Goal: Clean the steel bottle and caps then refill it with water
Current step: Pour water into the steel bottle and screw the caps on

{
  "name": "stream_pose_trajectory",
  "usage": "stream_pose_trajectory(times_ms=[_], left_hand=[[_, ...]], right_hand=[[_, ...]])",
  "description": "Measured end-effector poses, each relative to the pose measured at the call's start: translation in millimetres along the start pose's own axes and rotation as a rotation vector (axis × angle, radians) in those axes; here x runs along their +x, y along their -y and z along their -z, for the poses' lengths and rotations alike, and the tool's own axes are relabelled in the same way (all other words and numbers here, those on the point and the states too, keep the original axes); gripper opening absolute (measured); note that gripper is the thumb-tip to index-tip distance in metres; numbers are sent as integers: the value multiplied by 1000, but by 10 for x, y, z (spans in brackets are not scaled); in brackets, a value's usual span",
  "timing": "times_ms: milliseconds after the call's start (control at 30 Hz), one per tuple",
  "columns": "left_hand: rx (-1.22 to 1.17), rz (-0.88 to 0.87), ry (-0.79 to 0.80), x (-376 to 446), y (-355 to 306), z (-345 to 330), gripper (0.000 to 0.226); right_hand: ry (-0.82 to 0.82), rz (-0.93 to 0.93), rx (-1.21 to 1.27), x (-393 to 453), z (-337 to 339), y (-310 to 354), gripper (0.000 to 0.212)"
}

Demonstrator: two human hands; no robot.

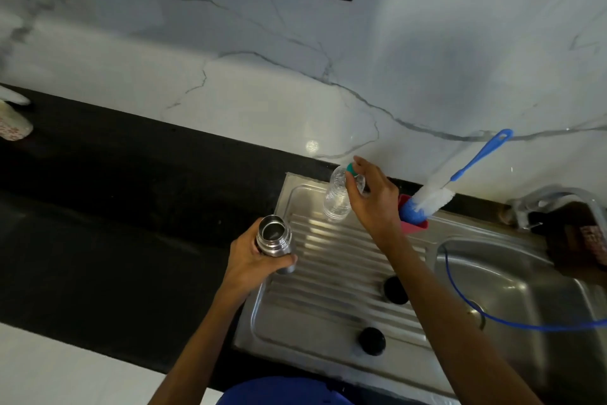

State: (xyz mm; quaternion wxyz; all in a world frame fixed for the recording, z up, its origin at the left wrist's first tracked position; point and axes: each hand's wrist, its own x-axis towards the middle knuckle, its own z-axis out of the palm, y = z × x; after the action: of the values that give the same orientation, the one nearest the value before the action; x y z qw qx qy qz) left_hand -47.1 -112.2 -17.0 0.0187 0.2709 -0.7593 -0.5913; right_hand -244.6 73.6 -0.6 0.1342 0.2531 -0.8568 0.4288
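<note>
Head view looks down on a steel sink unit [331,332] set in a dark bench [115,191] below a marble wall. Left arm reaches forward from the lower edge, and the left hand [253,260] wraps its fingers [285,260] around the middle of the steel bottle [274,240]. That bottle stands upright at the left edge of the ribbed drainboard, its mouth open and uncapped; whether its base rests on the steel or hangs just above it cannot be told.

Right arm stretches diagonally across the drainboard toward the wall. The right hand [371,196] grips the top of a clear plastic bottle [338,199] with fingers curled round its neck, just beside its teal cap [352,169]. This bottle stands near the back left corner of the drainboard.

Two black caps lie on the drainboard, well apart from both hands: one cap [395,290] beside the basin, the other cap [371,341] nearer the front edge. A blue-handled bottle brush [430,199] leans in a red holder [418,224] against the wall. A tap [551,197] stands at the basin's far side.
</note>
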Motion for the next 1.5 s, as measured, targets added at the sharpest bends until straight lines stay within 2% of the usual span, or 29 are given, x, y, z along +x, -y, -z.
stream_pose_trajectory(times_ms=[133,233,367,467,567,733,933,1300,1500], left_hand=[[5,14,12,-11,16,-25,71],[11,12,17,-13,43,-37,70],[13,13,20,16,58,-38,72],[27,8,15,33,80,-26,73],[41,-4,15,53,89,-12,73],[64,6,5,59,110,-22,74],[74,25,-10,91,111,-50,74],[62,9,-16,87,37,-95,73],[59,17,0,89,17,-104,72]], right_hand=[[-32,-80,66,35,-39,61,21],[-33,-223,193,43,-58,99,32],[-52,-166,82,56,-74,77,35],[29,-139,91,-58,-112,53,33],[77,-237,223,-154,-125,38,34],[3,-341,386,-43,-170,84,26],[155,-310,442,-11,-150,152,28],[1,-355,446,-34,-165,183,38],[125,-293,399,-142,-170,47,31]])
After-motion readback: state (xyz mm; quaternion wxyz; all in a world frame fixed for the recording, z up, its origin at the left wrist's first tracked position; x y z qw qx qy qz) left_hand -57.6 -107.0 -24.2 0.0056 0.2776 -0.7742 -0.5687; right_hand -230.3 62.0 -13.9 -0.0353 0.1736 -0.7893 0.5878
